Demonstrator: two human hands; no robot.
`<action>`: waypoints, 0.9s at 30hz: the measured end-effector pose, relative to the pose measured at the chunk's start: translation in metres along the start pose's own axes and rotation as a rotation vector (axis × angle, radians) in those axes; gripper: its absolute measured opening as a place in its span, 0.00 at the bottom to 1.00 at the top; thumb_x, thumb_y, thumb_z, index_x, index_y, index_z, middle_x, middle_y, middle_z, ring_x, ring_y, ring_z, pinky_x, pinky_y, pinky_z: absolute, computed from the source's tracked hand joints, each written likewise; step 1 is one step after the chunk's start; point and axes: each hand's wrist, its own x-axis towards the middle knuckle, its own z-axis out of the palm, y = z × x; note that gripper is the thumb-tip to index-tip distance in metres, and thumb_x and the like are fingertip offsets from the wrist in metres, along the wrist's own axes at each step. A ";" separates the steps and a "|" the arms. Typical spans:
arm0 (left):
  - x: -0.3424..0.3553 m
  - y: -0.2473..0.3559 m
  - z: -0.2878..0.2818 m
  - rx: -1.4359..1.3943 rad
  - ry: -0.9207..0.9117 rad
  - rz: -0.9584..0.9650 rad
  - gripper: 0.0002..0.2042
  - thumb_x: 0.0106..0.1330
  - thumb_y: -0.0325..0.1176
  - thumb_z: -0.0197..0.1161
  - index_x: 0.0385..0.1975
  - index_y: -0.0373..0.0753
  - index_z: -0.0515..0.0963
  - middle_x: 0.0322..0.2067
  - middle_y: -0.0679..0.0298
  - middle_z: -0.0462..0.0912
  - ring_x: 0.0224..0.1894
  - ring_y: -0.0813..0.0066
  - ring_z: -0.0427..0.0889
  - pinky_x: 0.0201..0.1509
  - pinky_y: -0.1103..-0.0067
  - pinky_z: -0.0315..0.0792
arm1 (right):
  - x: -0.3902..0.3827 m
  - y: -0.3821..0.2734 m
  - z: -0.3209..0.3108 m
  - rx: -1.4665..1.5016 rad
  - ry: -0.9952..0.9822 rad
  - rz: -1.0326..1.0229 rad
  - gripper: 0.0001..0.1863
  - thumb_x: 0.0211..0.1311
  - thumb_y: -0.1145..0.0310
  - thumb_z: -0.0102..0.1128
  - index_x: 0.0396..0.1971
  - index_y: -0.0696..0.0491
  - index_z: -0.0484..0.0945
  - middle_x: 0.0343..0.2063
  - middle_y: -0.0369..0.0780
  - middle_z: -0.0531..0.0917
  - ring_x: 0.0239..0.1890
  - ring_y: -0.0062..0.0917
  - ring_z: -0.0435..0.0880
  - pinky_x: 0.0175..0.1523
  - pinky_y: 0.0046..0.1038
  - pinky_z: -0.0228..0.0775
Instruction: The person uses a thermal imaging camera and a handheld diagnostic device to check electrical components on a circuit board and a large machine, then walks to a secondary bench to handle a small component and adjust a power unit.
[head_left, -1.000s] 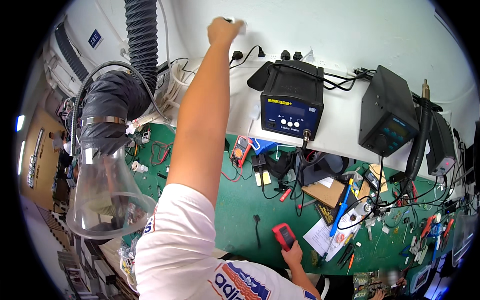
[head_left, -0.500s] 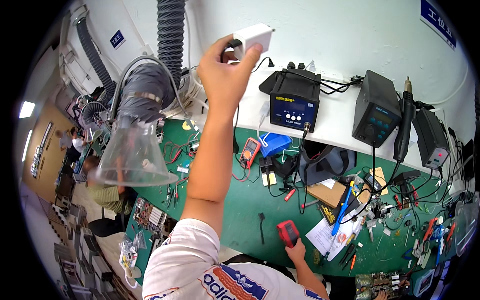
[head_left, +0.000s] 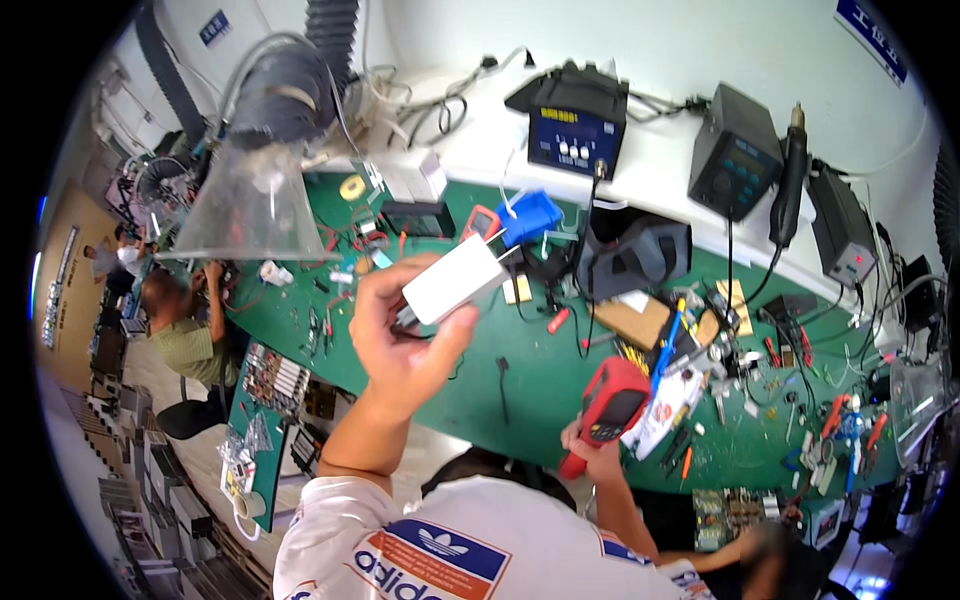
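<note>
In my left hand [head_left: 396, 362] is a white plug-in power adapter [head_left: 455, 280], its metal prongs pointing up and to the right. Fingers and thumb grip its sides above the bench; a small dark part shows at its lower end. My right hand [head_left: 594, 460] wraps the handle of a red handheld thermal imager [head_left: 613, 405], whose dark screen and buttons face up. Beneath the adapter, the green bench mat [head_left: 470, 400] carries a thin black brush-like tool [head_left: 503, 390]. A red multimeter [head_left: 481, 222] lies behind the adapter, partly covered.
A clear fume-extraction hood [head_left: 245, 205] hangs at the left. Soldering station [head_left: 575, 130] and hot-air station [head_left: 738, 150] stand on the white shelf. Loose tools and cables crowd the right. One person [head_left: 185, 335] sits at far left; another person's arm [head_left: 715, 555] shows lower right.
My left hand has come down and nearer from above the shelf with the adapter. My right hand has raised the thermal imager slightly and turned its screen into view.
</note>
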 end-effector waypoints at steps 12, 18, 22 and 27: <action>-0.148 0.008 -0.061 0.036 -0.375 -0.073 0.29 0.46 0.19 0.72 0.50 0.34 0.67 0.49 0.46 0.75 0.38 0.58 0.84 0.32 0.76 0.80 | -0.015 -0.092 0.136 -0.048 -0.619 -0.072 0.28 0.51 0.62 0.70 0.51 0.51 0.70 0.31 0.41 0.79 0.35 0.26 0.78 0.41 0.28 0.67; -0.156 0.024 -0.100 0.020 -0.395 0.097 0.18 0.50 0.20 0.68 0.42 0.33 0.75 0.48 0.47 0.77 0.30 0.63 0.83 0.28 0.78 0.78 | -0.037 -0.048 0.196 0.394 -0.516 -0.057 0.31 0.50 0.69 0.68 0.56 0.51 0.67 0.35 0.43 0.76 0.30 0.26 0.76 0.35 0.30 0.66; -0.164 0.039 -0.119 -0.045 -0.342 0.160 0.15 0.54 0.21 0.67 0.42 0.34 0.75 0.48 0.47 0.77 0.28 0.68 0.82 0.28 0.80 0.77 | -0.060 -0.038 0.222 0.599 -0.447 -0.052 0.33 0.48 0.72 0.68 0.57 0.48 0.66 0.37 0.49 0.76 0.28 0.30 0.78 0.31 0.31 0.69; -0.185 0.040 -0.155 -0.042 -0.370 -0.240 0.13 0.58 0.19 0.64 0.42 0.34 0.74 0.39 0.54 0.79 0.25 0.73 0.80 0.29 0.79 0.77 | -0.067 -0.078 0.227 0.218 -0.446 -0.311 0.40 0.42 0.76 0.70 0.60 0.44 0.66 0.63 0.66 0.48 0.31 0.33 0.81 0.31 0.33 0.72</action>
